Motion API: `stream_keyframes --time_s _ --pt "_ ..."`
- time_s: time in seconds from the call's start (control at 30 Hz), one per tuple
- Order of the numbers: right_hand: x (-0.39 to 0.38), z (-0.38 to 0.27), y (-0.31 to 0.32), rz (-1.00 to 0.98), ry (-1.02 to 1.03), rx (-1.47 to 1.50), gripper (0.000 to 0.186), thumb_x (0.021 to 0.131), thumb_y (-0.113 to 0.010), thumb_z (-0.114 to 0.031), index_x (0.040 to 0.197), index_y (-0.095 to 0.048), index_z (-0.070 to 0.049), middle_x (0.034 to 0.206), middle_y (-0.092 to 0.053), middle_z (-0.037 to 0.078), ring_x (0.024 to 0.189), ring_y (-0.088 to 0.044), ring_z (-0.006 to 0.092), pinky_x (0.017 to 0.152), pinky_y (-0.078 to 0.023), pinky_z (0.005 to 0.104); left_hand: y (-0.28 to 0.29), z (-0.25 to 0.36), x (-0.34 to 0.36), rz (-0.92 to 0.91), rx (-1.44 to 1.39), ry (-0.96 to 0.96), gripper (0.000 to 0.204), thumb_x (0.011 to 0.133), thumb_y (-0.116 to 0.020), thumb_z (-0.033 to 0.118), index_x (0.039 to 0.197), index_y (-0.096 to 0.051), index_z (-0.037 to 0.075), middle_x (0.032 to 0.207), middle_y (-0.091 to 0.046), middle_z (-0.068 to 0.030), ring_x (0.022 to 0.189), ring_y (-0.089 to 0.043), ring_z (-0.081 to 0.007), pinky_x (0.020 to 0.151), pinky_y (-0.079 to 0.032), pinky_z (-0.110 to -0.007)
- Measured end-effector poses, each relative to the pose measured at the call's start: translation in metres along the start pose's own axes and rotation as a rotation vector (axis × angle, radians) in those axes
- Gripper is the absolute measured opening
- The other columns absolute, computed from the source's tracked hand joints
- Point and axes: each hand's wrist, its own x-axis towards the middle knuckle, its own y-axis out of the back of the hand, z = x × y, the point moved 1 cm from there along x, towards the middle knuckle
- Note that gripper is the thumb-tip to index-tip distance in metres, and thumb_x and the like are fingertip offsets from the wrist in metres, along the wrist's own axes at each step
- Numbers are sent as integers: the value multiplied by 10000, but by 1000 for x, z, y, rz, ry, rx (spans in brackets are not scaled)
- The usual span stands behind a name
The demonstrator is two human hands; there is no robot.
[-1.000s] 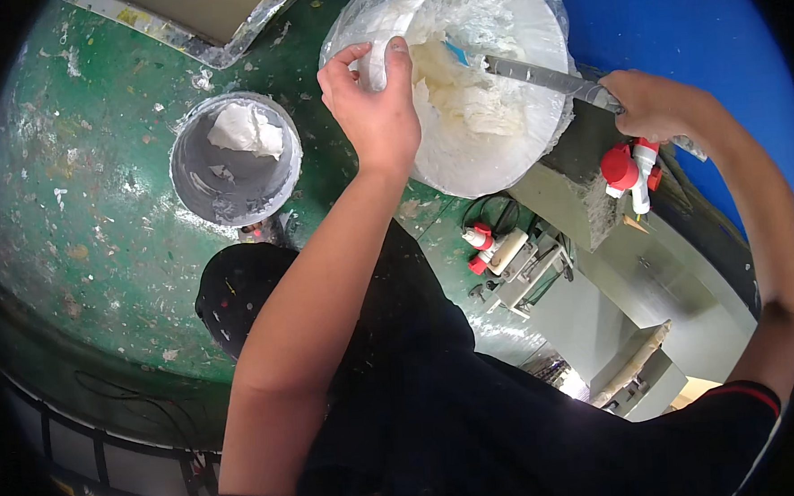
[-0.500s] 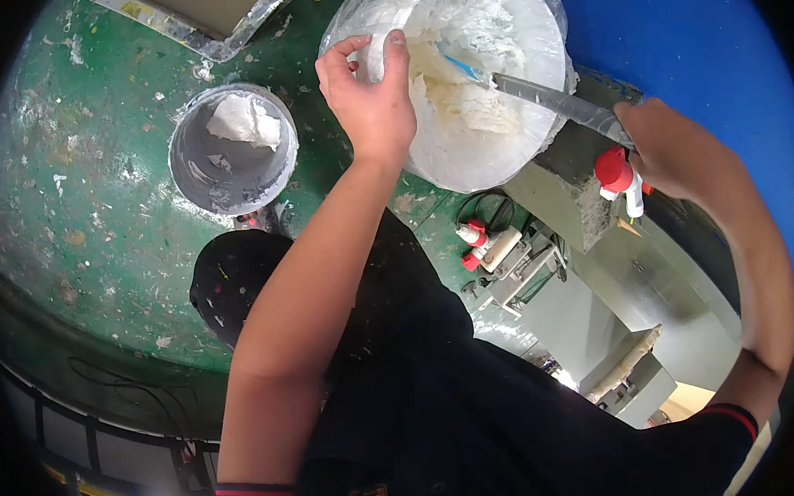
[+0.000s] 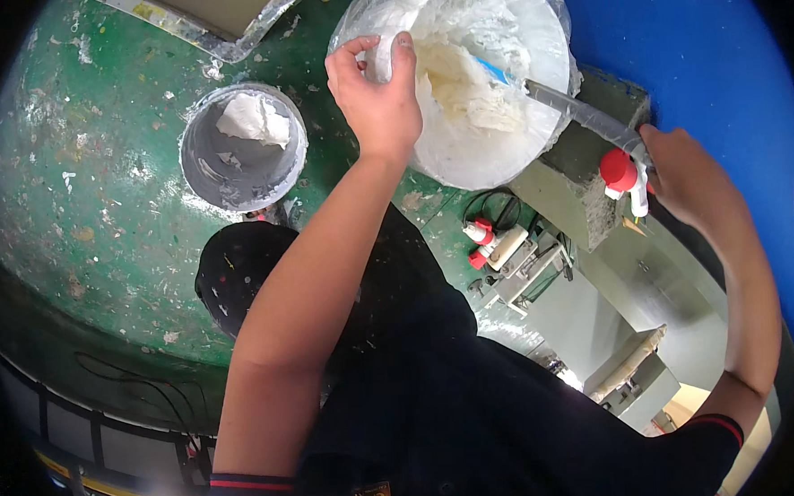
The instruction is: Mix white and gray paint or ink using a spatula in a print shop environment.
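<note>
A large white bucket [image 3: 517, 143] with a clear plastic liner holds thick white paste. My left hand [image 3: 373, 92] is closed over its left rim, gripping the bunched liner between fingers and thumb. My right hand [image 3: 676, 166] grips the end of a long grey-handled tool [image 3: 578, 108] at the bucket's right; its blue head [image 3: 493, 70] is partly buried in the paste. Left of the bucket, a smaller grey pail [image 3: 241, 175] on the green floor has a lump of white paste inside. A red-and-white plug fitting [image 3: 619, 172] sits below my right hand.
A paint-spattered tray [image 3: 264, 30] is at the upper left. A blue surface [image 3: 683, 44] borders the right, beside a grey block [image 3: 556, 195]. Lower down are a plug and cable [image 3: 495, 234], grey metal panels [image 3: 642, 289] and my dark-trousered knee [image 3: 237, 274].
My right hand has moved down and slightly right with the tool, whose blue head has shifted right and down in the paste. My left hand stays on the rim.
</note>
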Motion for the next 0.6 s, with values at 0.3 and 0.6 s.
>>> stream_keyframes --time_s 0.3,0.6 --pt "58 -9 4 -279 -25 103 245 875 -651 -42 1095 -606 56 974 -673 277 990 -661 446 847 -521 519 2 2 1 -31 -36 58 423 883 -773 373 1088 -598 46 1174 -550 -118 1088 -498 -302 986 -413 -427" --pt "160 -24 -42 -708 38 564 236 853 -615 -46 1078 -574 7 716 -554 79 529 -574 177 453 -509 356 1 -2 -1 -13 -16 -13 399 873 -785 341 1075 -603 49 1115 -569 -110 1012 -531 -295 926 -439 -416"
